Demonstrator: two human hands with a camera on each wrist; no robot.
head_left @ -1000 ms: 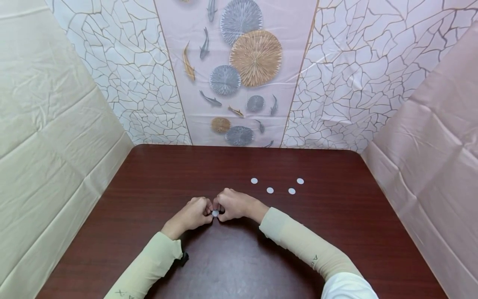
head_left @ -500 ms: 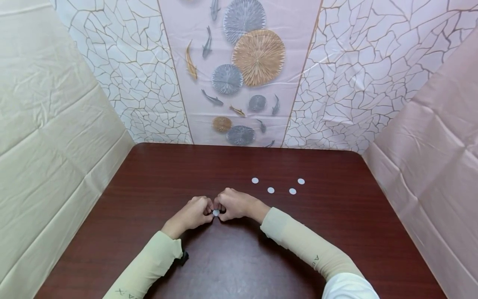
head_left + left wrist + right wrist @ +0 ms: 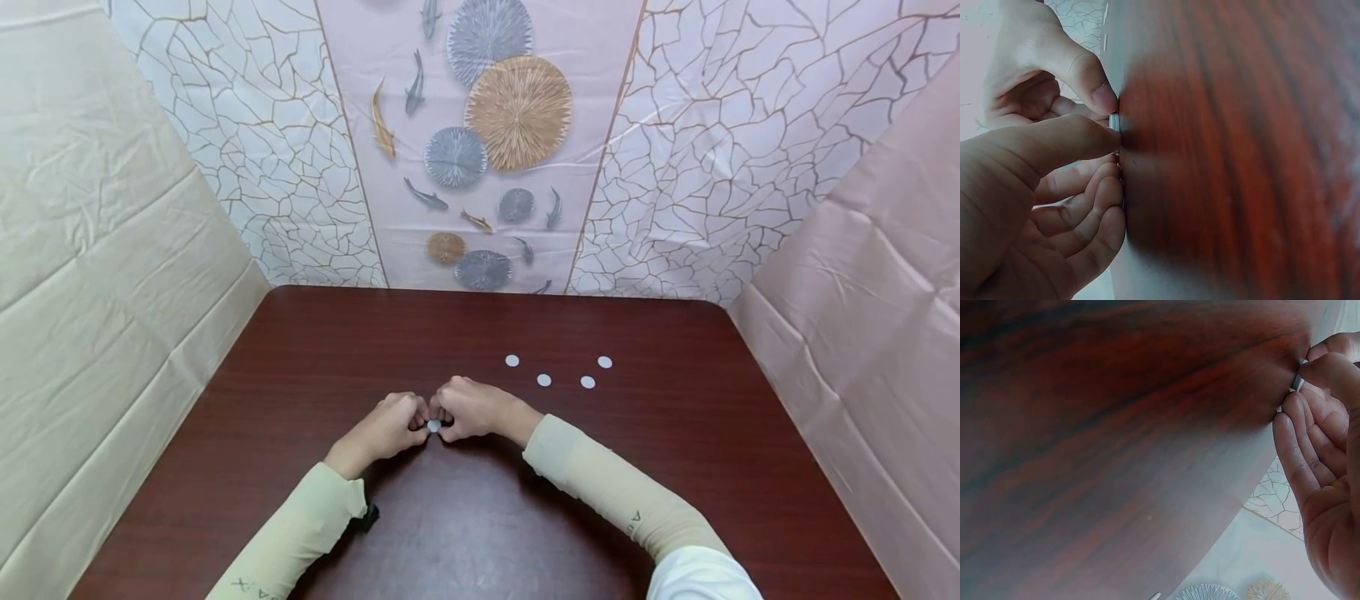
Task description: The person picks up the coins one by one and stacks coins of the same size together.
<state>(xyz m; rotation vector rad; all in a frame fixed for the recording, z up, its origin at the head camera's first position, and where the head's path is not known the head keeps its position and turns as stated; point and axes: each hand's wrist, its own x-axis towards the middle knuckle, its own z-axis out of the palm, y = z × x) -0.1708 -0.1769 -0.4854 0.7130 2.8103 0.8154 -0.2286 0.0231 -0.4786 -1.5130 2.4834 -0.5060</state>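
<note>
A small round white disc (image 3: pixel 434 426) lies flat on the dark red wooden table (image 3: pixel 480 517), between both hands. In the left wrist view the disc's edge (image 3: pixel 1115 122) looks layered, like thin pieces stacked. My left hand (image 3: pixel 387 427) pinches it from the left, thumb nearest me and fingers curled on the far side. From the right, my right hand (image 3: pixel 471 408) pinches the same disc with its thumb and bent fingers. Fingertips of both hands rest at the tabletop and nearly meet around it. In the right wrist view only a sliver of the disc (image 3: pixel 1297 381) shows.
Several loose white discs lie apart beyond the right hand, among them a left one (image 3: pixel 512 361) and a right one (image 3: pixel 604 362). A patterned cloth (image 3: pixel 480 208) hangs behind the table, and plain cloth walls (image 3: pixel 127 292) stand at both sides.
Both hands stay in place around the disc, and the loose discs have not moved. The head view has shifted very slightly.
</note>
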